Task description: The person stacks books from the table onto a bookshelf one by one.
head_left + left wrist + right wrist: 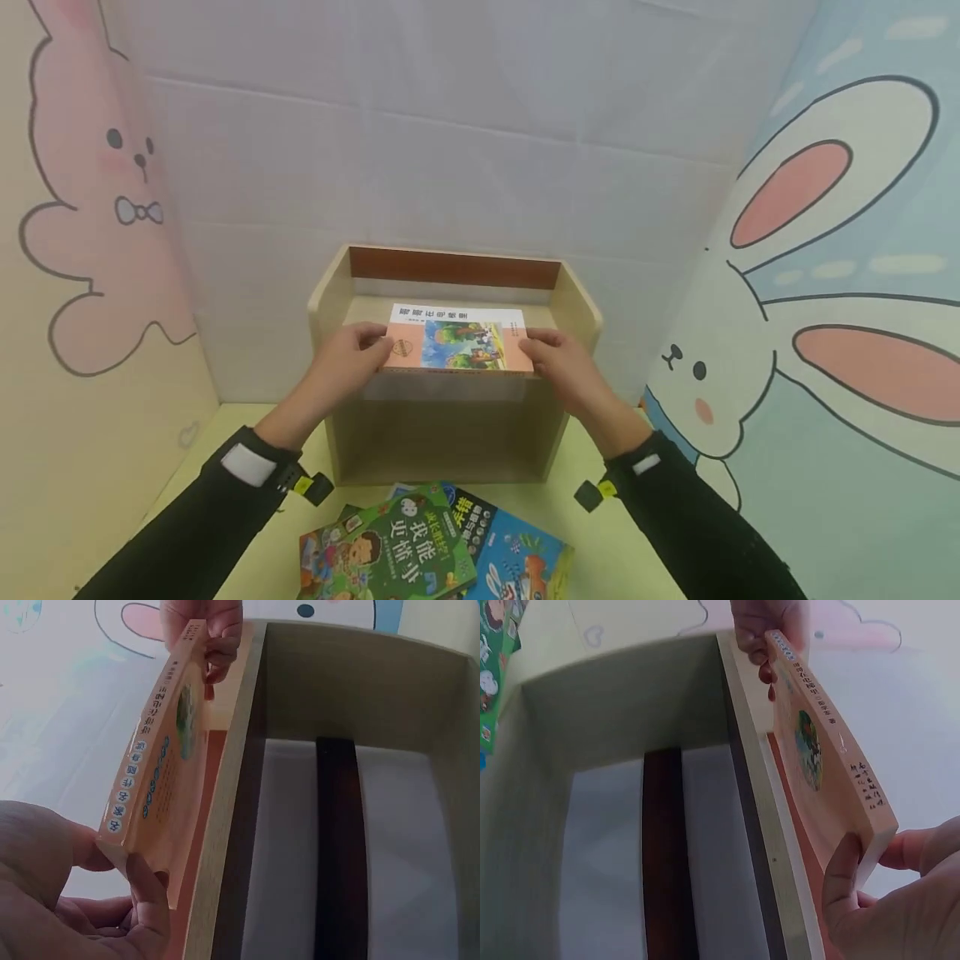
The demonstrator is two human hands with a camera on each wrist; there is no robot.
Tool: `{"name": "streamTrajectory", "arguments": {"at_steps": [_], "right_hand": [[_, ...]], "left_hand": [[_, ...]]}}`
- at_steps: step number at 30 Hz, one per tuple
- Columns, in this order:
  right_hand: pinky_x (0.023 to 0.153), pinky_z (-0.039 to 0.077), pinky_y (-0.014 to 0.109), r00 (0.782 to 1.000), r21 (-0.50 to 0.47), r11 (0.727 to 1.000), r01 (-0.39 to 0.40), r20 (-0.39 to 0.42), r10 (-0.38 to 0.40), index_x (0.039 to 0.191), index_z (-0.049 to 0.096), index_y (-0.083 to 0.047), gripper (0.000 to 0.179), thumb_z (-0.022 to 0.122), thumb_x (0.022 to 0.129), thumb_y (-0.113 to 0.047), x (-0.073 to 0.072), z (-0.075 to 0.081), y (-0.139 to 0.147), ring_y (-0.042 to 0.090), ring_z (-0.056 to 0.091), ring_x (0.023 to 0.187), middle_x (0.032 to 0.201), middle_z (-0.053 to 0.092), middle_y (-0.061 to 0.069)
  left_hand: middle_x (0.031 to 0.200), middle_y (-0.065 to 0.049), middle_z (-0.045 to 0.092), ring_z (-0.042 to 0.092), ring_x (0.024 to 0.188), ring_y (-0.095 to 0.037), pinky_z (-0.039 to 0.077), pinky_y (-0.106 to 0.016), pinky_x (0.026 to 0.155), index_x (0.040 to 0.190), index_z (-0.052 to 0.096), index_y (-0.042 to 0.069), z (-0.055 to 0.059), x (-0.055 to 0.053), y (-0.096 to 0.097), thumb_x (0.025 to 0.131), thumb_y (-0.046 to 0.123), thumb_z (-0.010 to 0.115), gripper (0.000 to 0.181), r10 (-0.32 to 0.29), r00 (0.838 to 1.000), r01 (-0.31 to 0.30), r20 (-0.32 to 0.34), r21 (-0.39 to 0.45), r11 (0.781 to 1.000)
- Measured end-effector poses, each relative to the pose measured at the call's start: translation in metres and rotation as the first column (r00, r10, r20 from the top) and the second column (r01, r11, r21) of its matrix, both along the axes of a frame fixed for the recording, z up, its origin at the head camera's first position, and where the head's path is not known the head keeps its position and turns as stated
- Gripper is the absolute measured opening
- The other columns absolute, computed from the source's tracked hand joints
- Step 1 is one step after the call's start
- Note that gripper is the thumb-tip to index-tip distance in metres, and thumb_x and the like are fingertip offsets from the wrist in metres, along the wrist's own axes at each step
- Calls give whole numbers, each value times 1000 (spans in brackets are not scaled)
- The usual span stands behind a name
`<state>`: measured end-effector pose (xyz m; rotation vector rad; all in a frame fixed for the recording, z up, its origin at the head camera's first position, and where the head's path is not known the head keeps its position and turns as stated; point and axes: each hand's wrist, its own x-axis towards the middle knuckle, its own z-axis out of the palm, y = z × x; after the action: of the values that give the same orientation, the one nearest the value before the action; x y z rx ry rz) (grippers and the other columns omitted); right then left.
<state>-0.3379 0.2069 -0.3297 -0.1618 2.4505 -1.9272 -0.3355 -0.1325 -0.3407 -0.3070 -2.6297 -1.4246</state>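
Observation:
Both hands hold one thin paperback book [462, 342] with an orange and white cover and a colourful tree picture. My left hand [352, 357] pinches its left end, thumb on the cover and fingers beneath. At the opposite end my right hand [564, 367] pinches it the same way. The book is held level over the upper shelf of a small wooden bookshelf [442, 442], in front of its back rail. In the left wrist view the printed spine of the book [142, 750] shows, close to the shelf board [229, 795]. The right wrist view shows the spine's other end near the right hand [900, 900].
Below the bookshelf, a green picture book [405, 542] overlaps a blue one [517, 558] and others on the pale yellow surface [615, 517]. A white cloth wall [465, 158] stands behind. Side walls carry rabbit drawings [720, 400].

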Motion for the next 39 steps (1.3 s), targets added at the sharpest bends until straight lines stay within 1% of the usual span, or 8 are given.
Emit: {"name": "streamTrajectory", "arguments": {"at_steps": [4, 8, 12, 17, 22, 30, 35, 39], "right_hand": [[107, 52, 43, 996, 38, 996, 81, -27, -80, 153, 62, 0, 50, 64, 112, -28, -21, 6, -6, 30, 64, 127, 149, 65, 19], [88, 52, 33, 991, 59, 989, 133, -34, -131, 147, 69, -4, 43, 65, 111, -28, -34, 11, -10, 24, 65, 112, 140, 70, 14], [91, 53, 32, 987, 115, 982, 153, -70, -145, 145, 70, -3, 45, 68, 110, -31, -45, 14, -13, 24, 65, 116, 139, 70, 14], [101, 52, 40, 981, 165, 971, 174, -116, -156, 144, 69, 2, 46, 70, 109, -28, -54, 12, -16, 28, 62, 122, 140, 69, 18], [91, 53, 36, 970, 258, 947, 188, -203, -137, 136, 73, 4, 39, 72, 108, -24, -61, 5, -19, 27, 64, 109, 128, 73, 19], [76, 48, 32, 948, 419, 874, 244, -292, -125, 118, 78, 6, 29, 72, 107, -20, -64, 0, -26, 24, 62, 90, 105, 75, 15], [73, 44, 33, 947, 470, 844, 258, -297, -124, 110, 80, 4, 27, 71, 107, -21, -65, -2, -28, 24, 60, 85, 95, 71, 11], [65, 38, 32, 948, 516, 815, 265, -294, -122, 90, 72, 0, 28, 71, 106, -23, -67, -2, -31, 21, 52, 72, 77, 56, 4]], "left_hand": [[131, -22, 69, 62, 108, -34, 53, -41, 87, 152, 61, -5, 8, -19, 7, 110, 28, 55, 54, 35, 998, -36, -42, -20, 999], [125, -20, 69, 63, 101, -31, 52, -37, 78, 149, 64, -3, 14, -35, 13, 109, 24, 54, 49, 47, 997, -49, -66, -25, 999], [122, -17, 70, 63, 98, -30, 51, -36, 74, 148, 66, 0, 16, -46, 16, 108, 25, 56, 49, 60, 997, -61, -52, -21, 998], [122, -16, 72, 64, 101, -31, 52, -40, 81, 147, 66, 0, 13, -55, 18, 106, 34, 65, 53, 65, 998, -67, -26, -70, 995], [121, -16, 73, 65, 101, -30, 53, -40, 84, 146, 64, -1, 7, -59, 20, 106, 41, 69, 58, 63, 998, -63, -5, -133, 989], [110, -16, 71, 62, 96, -30, 50, -40, 81, 137, 68, -4, 6, -58, 23, 107, 40, 70, 53, 70, 997, -73, -22, -211, 975], [94, -13, 67, 61, 82, -27, 46, -36, 68, 125, 72, -5, 8, -57, 28, 105, 36, 73, 45, 87, 995, -97, -52, -260, 961], [85, -12, 63, 60, 72, -26, 41, -33, 59, 115, 72, -4, 10, -55, 30, 104, 34, 74, 40, 120, 990, -136, -72, -285, 949]]}}
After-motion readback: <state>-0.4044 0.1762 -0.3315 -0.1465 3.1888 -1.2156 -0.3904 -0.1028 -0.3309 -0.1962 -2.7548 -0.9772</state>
